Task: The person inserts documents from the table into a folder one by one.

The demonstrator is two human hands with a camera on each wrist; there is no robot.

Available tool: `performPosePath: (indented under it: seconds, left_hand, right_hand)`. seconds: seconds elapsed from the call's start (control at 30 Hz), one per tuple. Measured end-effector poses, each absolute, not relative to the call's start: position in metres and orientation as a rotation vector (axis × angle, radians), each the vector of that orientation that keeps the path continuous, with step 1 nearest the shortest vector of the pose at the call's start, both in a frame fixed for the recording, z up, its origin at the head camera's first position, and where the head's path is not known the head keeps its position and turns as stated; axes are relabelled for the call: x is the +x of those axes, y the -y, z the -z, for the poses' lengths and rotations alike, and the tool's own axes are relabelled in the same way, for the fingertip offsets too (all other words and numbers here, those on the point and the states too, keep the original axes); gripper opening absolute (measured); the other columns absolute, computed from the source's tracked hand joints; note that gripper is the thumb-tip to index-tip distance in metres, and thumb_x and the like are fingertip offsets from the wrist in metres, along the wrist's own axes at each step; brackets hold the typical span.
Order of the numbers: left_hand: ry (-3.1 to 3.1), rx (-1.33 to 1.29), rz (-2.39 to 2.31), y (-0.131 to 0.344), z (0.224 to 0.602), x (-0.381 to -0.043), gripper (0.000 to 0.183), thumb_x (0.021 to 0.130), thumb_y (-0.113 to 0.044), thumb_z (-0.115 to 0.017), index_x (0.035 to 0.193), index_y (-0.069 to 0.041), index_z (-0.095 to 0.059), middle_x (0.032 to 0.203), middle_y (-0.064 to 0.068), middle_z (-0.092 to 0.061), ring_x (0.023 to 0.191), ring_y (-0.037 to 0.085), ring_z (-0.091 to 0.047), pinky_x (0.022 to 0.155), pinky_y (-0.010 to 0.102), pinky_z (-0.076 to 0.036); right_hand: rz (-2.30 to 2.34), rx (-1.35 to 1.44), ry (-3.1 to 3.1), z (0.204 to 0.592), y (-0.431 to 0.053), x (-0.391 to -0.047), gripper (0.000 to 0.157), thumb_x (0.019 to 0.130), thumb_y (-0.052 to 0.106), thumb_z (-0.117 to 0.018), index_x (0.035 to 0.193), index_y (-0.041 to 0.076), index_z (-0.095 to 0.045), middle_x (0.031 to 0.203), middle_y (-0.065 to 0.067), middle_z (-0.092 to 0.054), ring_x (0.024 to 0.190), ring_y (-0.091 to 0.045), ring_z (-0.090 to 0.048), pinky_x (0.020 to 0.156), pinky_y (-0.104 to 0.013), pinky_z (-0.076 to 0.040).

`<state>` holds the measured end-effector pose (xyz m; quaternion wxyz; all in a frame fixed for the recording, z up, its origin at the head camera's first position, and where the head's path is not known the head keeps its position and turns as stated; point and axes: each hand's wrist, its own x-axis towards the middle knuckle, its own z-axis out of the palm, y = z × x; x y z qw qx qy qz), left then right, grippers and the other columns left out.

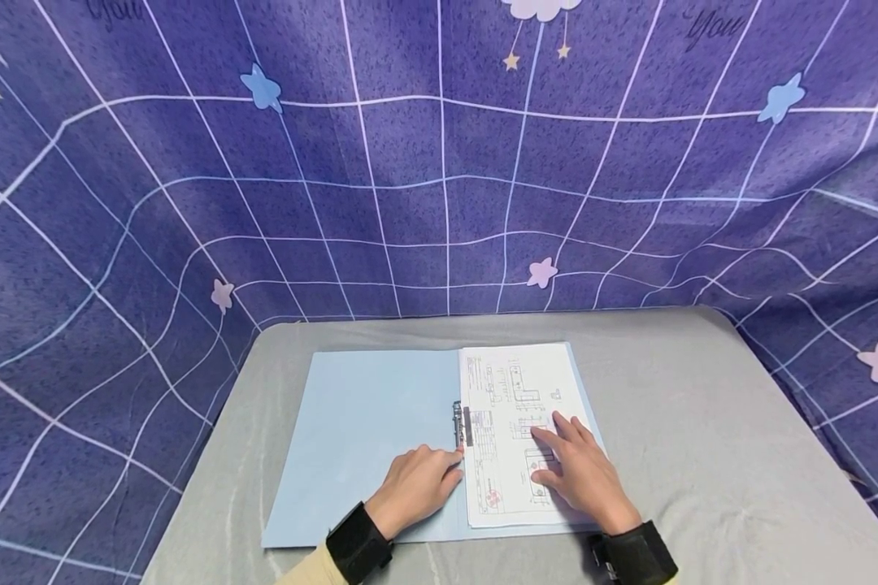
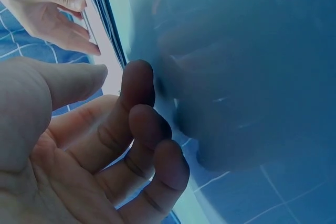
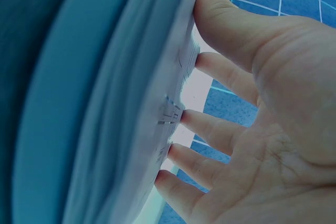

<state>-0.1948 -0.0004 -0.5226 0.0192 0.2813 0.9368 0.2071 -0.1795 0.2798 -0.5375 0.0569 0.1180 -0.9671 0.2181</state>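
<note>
A light blue folder [image 1: 373, 414] lies spread flat, with a stack of printed drawing sheets [image 1: 501, 455] on its right side. Along the spine sits a metal clip [image 1: 458, 424] at the sheets' left edge. My left hand [image 1: 415, 486] reaches over the inner cover, its index fingertip at the clip's lower end. In the left wrist view the fingers of the left hand [image 2: 100, 140] are loosely bent. My right hand [image 1: 584, 471] rests on the top sheet with fingers spread. From the right wrist, its fingertips [image 3: 182, 116] touch the paper beside the stack's layered edge.
A grey cloth-covered table [image 1: 702, 439] carries the folder and extends on both sides of it. Behind and around it hangs a purple-blue curtain [image 1: 410, 211] with grid lines and stars. Each wrist wears a black band [image 1: 358, 543].
</note>
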Motion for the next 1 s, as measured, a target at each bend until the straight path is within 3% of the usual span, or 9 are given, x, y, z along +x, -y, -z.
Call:
performPosePath:
  seconds: [0.3, 0.57, 0.77, 1.0]
  left_hand:
    - [-2.920, 0.855, -0.668, 0.001, 0.518, -0.192, 0.029, 0.097, -0.021, -0.071, 0.124, -0.010, -0.076, 0.099, 0.007, -0.079, 0.056, 0.001, -0.047, 0.044, 0.021, -0.033]
    - [-2.931, 0.811, -0.684, 0.001, 0.519, -0.192, 0.029, 0.097, -0.024, -0.073, 0.122, -0.011, -0.077, 0.094, 0.008, -0.078, 0.060, 0.001, -0.053, 0.046, 0.021, -0.035]
    - [-2.943, 0.809, -0.713, 0.003, 0.519, -0.191, 0.029, 0.096, -0.023, -0.073, 0.123, -0.012, -0.076, 0.104, 0.006, -0.078, 0.082, 0.010, -0.071, 0.056, 0.024, -0.047]
    - [-3.122, 0.633, -0.781, 0.027, 0.511, -0.196, 0.035, 0.094, -0.024, -0.075, 0.127, -0.010, -0.073, 0.107, 0.008, -0.074, 0.089, 0.019, -0.069, 0.073, 0.037, -0.057]
  right_hand:
    - [-0.642, 0.359, 2.942, 0.539, -0.281, -0.178, 0.066, 0.075, 0.030, -0.091, 0.134, 0.008, -0.068, 0.149, -0.032, -0.048, 0.136, -0.058, -0.041, 0.105, -0.068, -0.040]
    - [-0.634, 0.351, 2.955, 0.538, -0.281, -0.177, 0.067, 0.077, 0.032, -0.090, 0.135, 0.010, -0.068, 0.150, -0.030, -0.047, 0.137, -0.058, -0.041, 0.104, -0.069, -0.041]
    - [-0.644, 0.333, 2.956, 0.539, -0.281, -0.176, 0.067, 0.076, 0.032, -0.090, 0.135, 0.010, -0.068, 0.150, -0.030, -0.048, 0.137, -0.057, -0.042, 0.103, -0.069, -0.041]
    - [-0.644, 0.331, 2.955, 0.537, -0.281, -0.174, 0.067, 0.076, 0.032, -0.091, 0.134, 0.010, -0.068, 0.149, -0.030, -0.049, 0.137, -0.057, -0.041, 0.104, -0.069, -0.040]
